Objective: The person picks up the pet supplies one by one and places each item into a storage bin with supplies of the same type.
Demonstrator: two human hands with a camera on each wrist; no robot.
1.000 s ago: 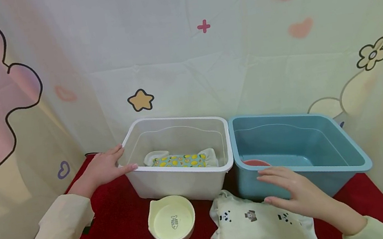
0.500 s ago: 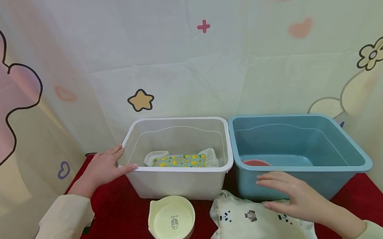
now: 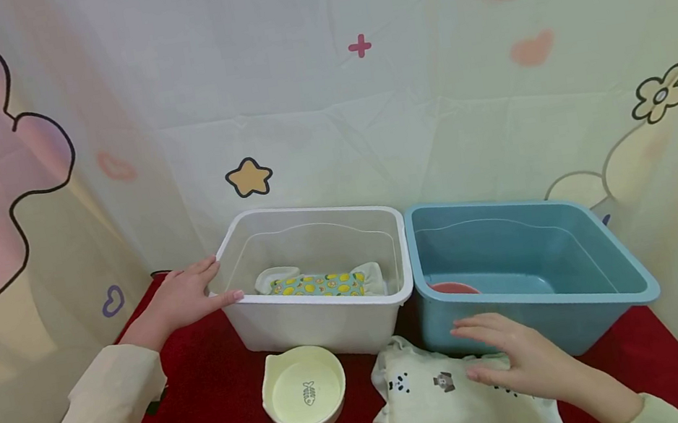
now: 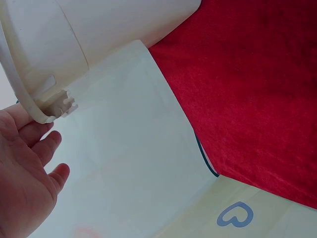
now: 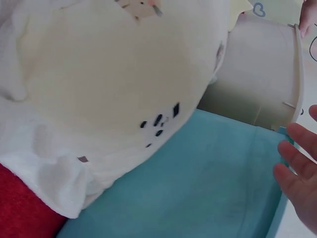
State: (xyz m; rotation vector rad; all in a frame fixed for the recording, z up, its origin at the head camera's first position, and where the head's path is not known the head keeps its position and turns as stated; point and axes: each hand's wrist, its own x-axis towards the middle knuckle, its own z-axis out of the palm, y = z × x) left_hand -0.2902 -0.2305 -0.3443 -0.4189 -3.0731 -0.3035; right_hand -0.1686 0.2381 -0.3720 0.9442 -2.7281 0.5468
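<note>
My left hand (image 3: 184,298) rests at the left front corner of a white plastic bin (image 3: 318,317), its thumb and fingertips on the rim. In the left wrist view, the fingers (image 4: 47,148) are loosely bent beside that rim. Relaxed and holding nothing, my right hand (image 3: 521,352) hovers over a cream pillow (image 3: 427,403) with animal prints and ruffled edges. Behind that hand stands a blue plastic bin (image 3: 591,313). A small lemon-print pillow (image 3: 317,285) with white ruffles lies inside the white bin.
A pale yellow bowl (image 3: 298,400) with a fish-bone print sits on the red cloth (image 3: 212,420) before the white bin. Part of a red round object (image 3: 453,288) shows inside the blue bin. A printed curtain (image 3: 315,142) hangs behind both bins, which stand side by side.
My right hand has moved slightly down, away from the blue bin's front rim and lower over the cream pillow. The left hand stays on the white bin.
</note>
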